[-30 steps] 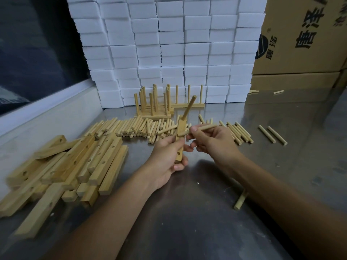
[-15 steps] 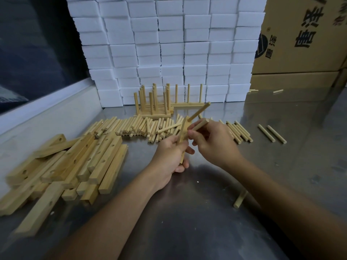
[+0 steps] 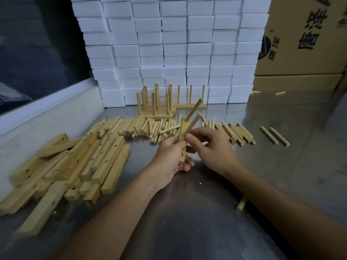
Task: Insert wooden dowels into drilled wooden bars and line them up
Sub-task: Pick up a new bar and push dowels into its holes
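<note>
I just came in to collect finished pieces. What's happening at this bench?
A person is fitting dowels into drilled bars. The left hand holds one bar upright, with one dowel already seated near its top. The right hand pinches a second dowel against the bar, not visibly seated. Finished bars stand at the back; loose dowels and undone bars lie nearby.

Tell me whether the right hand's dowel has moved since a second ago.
Yes. The right hand swung its dowel from nearly level to steep, toward the white foam blocks.

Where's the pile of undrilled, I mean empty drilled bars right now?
Head view: the empty bars lie heaped on the table's left, beside the left hand and in front of the loose dowels.
</note>
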`<state>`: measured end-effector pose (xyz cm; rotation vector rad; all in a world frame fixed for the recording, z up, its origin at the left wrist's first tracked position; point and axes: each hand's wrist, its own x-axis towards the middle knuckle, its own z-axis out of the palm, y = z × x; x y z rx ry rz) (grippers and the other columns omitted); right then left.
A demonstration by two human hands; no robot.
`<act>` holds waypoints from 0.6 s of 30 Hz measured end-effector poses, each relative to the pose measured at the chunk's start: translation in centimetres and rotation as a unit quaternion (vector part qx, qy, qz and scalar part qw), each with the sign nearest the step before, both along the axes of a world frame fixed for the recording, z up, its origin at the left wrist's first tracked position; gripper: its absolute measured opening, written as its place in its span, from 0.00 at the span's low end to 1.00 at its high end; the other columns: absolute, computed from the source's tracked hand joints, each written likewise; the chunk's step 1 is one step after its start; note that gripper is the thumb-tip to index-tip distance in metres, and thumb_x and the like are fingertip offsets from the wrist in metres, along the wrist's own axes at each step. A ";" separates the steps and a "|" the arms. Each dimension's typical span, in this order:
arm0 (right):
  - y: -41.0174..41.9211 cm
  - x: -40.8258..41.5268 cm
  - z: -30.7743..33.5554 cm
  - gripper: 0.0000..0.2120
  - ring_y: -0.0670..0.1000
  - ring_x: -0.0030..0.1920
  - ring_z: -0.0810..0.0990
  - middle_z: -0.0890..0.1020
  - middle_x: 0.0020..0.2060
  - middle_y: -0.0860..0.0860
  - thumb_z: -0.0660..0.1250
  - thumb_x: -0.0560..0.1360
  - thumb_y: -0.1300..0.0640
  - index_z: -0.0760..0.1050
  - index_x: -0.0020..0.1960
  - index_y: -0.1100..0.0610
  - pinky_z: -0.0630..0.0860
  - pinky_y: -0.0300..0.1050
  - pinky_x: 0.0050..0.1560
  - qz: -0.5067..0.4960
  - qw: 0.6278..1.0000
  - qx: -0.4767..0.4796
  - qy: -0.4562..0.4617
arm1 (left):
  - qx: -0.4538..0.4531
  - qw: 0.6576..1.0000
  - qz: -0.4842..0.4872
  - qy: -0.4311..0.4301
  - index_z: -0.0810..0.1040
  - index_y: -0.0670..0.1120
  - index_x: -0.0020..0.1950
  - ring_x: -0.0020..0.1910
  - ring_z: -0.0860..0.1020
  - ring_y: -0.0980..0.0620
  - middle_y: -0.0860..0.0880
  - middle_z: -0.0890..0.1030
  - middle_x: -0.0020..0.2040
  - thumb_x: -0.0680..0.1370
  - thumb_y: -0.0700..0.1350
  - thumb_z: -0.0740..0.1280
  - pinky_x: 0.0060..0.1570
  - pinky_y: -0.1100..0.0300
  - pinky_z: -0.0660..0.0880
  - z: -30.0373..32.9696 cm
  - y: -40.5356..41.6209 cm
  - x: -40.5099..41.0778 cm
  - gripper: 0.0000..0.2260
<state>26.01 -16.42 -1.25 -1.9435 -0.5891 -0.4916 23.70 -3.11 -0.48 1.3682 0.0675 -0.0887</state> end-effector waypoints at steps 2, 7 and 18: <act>0.0 0.1 -0.1 0.07 0.42 0.41 0.84 0.85 0.41 0.46 0.69 0.79 0.57 0.84 0.53 0.58 0.79 0.36 0.41 0.002 1.000 0.000 0.013 | -0.028 1.000 -0.006 0.008 0.78 0.43 0.56 0.25 0.76 0.48 0.42 0.80 0.39 0.83 0.41 0.59 0.23 0.60 0.72 0.3 0.1 -0.1 0.09; -0.2 0.3 -0.2 0.06 0.44 0.43 0.84 0.85 0.42 0.46 0.69 0.79 0.58 0.84 0.52 0.57 0.81 0.42 0.47 -0.007 1.000 -0.011 0.007 | -0.076 0.995 -0.046 0.041 0.79 0.39 0.56 0.32 0.79 0.46 0.42 0.84 0.39 0.82 0.38 0.58 0.32 0.56 0.79 0.7 0.6 -0.1 0.11; -3.3 1.8 0.1 0.13 0.50 0.57 0.78 0.82 0.55 0.49 0.65 0.79 0.49 0.80 0.59 0.52 0.75 0.52 0.60 -0.207 0.945 -0.253 0.019 | -0.135 0.987 -0.001 0.089 0.69 0.35 0.66 0.33 0.80 0.46 0.37 0.82 0.45 0.83 0.38 0.57 0.31 0.57 0.80 1.0 1.1 -0.2 0.13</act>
